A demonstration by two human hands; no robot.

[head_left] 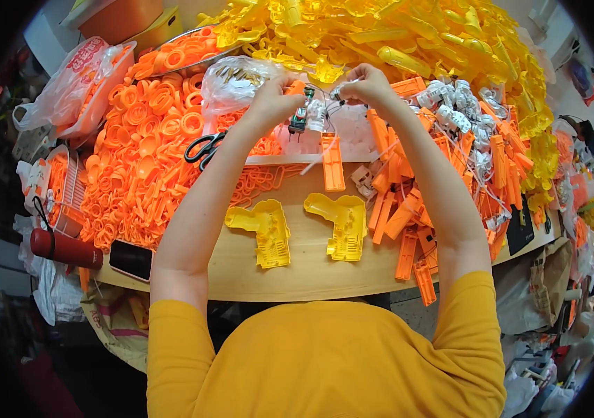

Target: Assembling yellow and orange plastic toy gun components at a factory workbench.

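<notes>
My left hand (277, 103) is raised over the far middle of the table, its fingers closed on an orange plastic piece (295, 88). A small dark-green circuit part (300, 120) and a whitish clear plastic part (316, 115) hang beside its fingertips. To the right, my right hand (369, 88) pinches a small whitish part (337, 91) with thin wires. Below the hands an orange battery case (332, 163) dangles or rests at the tray's front edge; I cannot tell which. Two yellow gun-shaped shell halves, a left one (270, 234) and a right one (345, 227), lie hollow side up near me.
Orange parts (130, 160) pile up at left, with black-handled scissors (204, 149). Wired orange cases (405, 209) and white parts heap at right. Yellow shells (408, 35) mound at the back. A red bottle (67, 248) and a phone (131, 260) lie near left.
</notes>
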